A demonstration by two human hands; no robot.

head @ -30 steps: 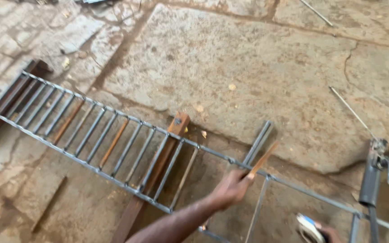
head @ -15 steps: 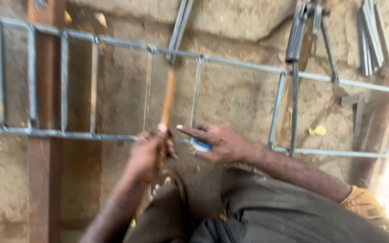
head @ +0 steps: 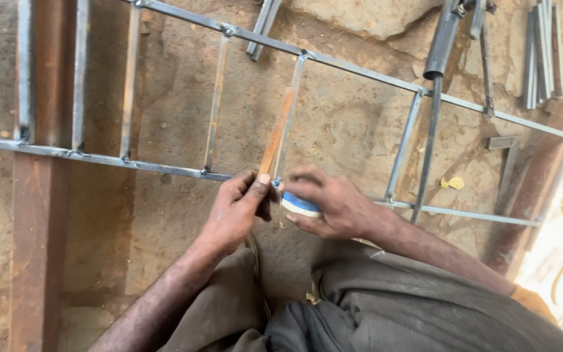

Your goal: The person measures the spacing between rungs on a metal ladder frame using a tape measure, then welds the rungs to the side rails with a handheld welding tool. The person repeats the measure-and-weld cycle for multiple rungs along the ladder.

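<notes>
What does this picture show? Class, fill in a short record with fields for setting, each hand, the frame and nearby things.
Setting: stone floor, seen from above
Left hand: pinches the near end of a brown strip laid along a frame bar
Right hand: holds a blue-and-white tape at the near rail
Frame: welded steel grille, lying flat
Nearby: rusty beam under the grille, loose bars at upper right

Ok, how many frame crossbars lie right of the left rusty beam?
4 crossbars: one past that beam, one further right, one beside the wooden stick the left hand holds, one right of the right hand with its blue roll. More may be hidden.
</notes>
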